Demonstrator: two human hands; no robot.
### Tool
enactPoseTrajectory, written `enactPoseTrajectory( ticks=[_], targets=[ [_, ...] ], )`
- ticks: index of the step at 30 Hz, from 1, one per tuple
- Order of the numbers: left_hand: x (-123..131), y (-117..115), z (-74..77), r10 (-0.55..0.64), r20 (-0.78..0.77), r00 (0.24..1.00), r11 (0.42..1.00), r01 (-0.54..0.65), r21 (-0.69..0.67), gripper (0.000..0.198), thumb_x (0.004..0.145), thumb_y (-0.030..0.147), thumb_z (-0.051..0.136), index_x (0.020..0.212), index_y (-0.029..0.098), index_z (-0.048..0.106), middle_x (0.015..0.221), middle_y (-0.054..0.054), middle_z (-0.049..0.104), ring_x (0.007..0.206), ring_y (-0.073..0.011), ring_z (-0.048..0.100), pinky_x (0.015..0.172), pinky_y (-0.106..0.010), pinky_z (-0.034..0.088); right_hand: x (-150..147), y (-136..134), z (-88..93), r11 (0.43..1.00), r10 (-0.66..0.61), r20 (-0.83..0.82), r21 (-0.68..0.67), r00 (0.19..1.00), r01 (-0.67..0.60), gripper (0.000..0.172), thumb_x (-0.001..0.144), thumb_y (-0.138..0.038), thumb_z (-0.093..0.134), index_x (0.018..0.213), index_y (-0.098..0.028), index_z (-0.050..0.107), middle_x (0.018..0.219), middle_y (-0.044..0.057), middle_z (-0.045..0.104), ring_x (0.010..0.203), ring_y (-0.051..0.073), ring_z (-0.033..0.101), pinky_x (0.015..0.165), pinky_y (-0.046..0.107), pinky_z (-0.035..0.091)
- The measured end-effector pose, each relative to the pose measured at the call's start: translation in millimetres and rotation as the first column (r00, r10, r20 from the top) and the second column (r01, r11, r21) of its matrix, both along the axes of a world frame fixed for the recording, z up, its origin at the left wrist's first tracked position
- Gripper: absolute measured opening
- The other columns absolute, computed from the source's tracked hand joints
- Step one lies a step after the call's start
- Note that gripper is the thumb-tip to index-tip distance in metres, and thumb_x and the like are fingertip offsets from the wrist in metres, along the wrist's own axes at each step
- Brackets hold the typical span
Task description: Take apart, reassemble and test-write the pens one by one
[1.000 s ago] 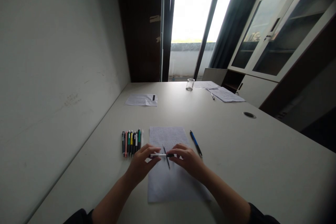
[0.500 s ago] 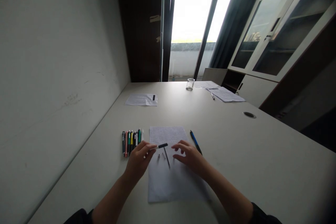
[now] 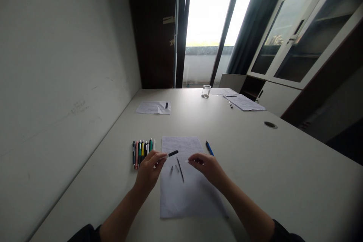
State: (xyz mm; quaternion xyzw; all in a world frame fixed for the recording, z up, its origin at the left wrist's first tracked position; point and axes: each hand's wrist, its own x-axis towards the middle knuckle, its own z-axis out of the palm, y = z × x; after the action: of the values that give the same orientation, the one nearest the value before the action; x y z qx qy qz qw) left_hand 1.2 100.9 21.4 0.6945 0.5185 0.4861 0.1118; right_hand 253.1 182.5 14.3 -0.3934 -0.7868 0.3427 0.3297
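Observation:
My left hand [image 3: 149, 168] is closed on a pen barrel [image 3: 169, 154], white with a black grip end, and holds it slanted just above a handwritten sheet of paper [image 3: 184, 189]. My right hand [image 3: 208, 167] hovers over the same sheet with fingertips pinched on something I cannot make out. On the paper between my hands lie a thin dark refill [image 3: 180, 169] and two small pen parts [image 3: 171, 168]. A row of several coloured pens [image 3: 141, 151] lies left of the sheet. A blue pen [image 3: 209, 147] lies right of it, partly behind my right hand.
The long white table [image 3: 255, 159] runs along a wall on the left. Farther back lie a paper with a black object [image 3: 153, 107], a small glass [image 3: 206, 91], more papers with a pen [image 3: 241, 102], and a cable hole [image 3: 270, 124]. A glass-door cabinet stands right.
The pen was held across between both hands. My hands have pulled apart: the left now keeps the barrel and has lifted it, while small parts lie on the paper.

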Motion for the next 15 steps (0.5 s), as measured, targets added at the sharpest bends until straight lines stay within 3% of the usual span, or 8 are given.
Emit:
enactPoseTrajectory(
  ticks=[6,15],
  targets=[
    [-0.6,1.2,-0.9,0.016,0.000,1.000,1.000,-0.016,0.008,0.017,0.097,0.024,0.054,0.108,0.022,0.066,0.098,-0.005,0.064,0.087,-0.0164,0.064,0.077,-0.027,0.055,-1.5,-2.6,1.9,0.969,-0.162,-0.323,-0.229,0.932,0.089,0.031,0.078,-0.048,0.074,0.087,-0.018,0.071,0.081,0.004,0.070,0.074,0.017,0.062,0.068,0.029,0.051],
    [0.0,1.2,-0.8,0.017,0.017,1.000,1.000,-0.018,0.012,0.018,0.097,0.026,0.053,0.107,0.023,0.067,0.098,-0.005,0.064,0.088,-0.0172,0.065,0.078,-0.028,0.056,-2.4,-4.3,9.6,0.964,-0.196,-0.389,-0.243,0.900,0.105,0.034,0.077,-0.050,0.074,0.088,-0.018,0.070,0.087,0.006,0.071,0.082,0.020,0.063,0.074,0.033,0.053]
  ],
)
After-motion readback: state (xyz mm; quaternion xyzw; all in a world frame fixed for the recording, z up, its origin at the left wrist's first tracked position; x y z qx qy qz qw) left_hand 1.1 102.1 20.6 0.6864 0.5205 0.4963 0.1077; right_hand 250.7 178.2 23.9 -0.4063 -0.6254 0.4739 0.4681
